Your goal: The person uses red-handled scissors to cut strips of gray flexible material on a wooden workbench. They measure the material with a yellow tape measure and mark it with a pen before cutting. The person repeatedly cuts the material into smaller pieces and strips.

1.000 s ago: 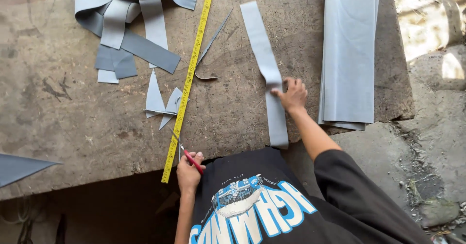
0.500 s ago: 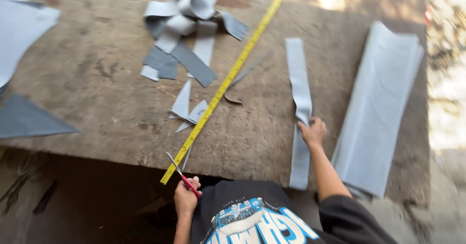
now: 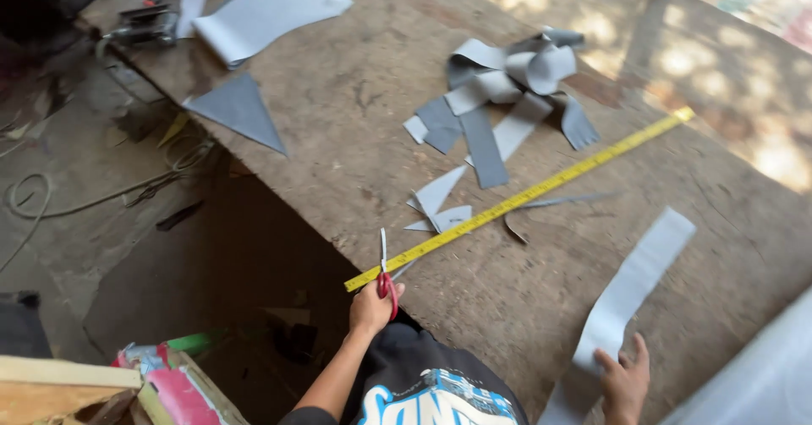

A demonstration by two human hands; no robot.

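Scissors (image 3: 385, 273), red-handled, sit in your left hand (image 3: 372, 307) at the near edge of the surface (image 3: 338, 104), blades pointing up and away from you, right by the near end of the yellow tape measure (image 3: 524, 195). Your grip there is clenched around the handles. Your right hand (image 3: 624, 383) lies flat with fingers spread on the near end of the long grey strip (image 3: 630, 290), pressing it, not grasping it.

Honestly, the risky bit is that the strip is only pinned at one end, so the rest could skew or curl and give a crooked cut. The tape measure looks loose too, so a nudge from the blades could shift it. The offcut pile (image 3: 507, 87) sits well apart.
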